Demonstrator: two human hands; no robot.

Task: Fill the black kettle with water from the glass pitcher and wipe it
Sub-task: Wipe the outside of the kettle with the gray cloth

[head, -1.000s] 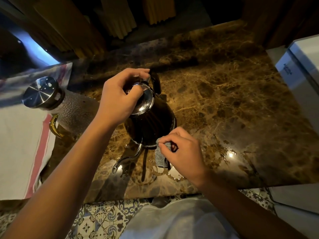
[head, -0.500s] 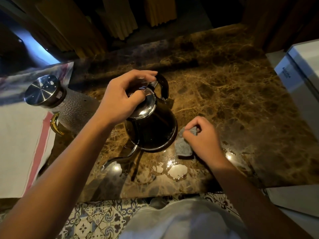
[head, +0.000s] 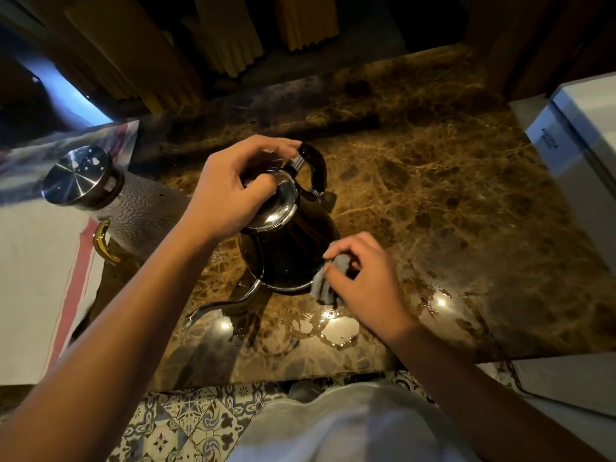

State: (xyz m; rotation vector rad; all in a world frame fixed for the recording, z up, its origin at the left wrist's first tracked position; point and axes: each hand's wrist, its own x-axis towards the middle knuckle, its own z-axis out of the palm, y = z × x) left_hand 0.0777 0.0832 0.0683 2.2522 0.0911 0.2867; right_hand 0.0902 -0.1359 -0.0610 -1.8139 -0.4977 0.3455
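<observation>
The black kettle (head: 293,248) stands on the brown marble counter (head: 433,201), with its thin silver spout (head: 230,300) pointing toward me and its black handle at the back. My left hand (head: 233,191) grips the shiny lid on top of it. My right hand (head: 363,281) pinches a small grey cloth (head: 325,283) against the kettle's lower right side. The glass pitcher (head: 133,211), textured with a steel lid and a gold handle, stands to the left of the kettle.
A white towel with a red stripe (head: 40,278) lies under the pitcher at the left. Puddles of water (head: 336,331) shine on the counter in front of the kettle. A white box (head: 586,155) stands at the right edge. Yellow curtains hang behind.
My right hand has brought the cloth from the counter beside the kettle back onto the kettle's lower right side. The left hand stays on the lid, and the kettle has turned slightly.
</observation>
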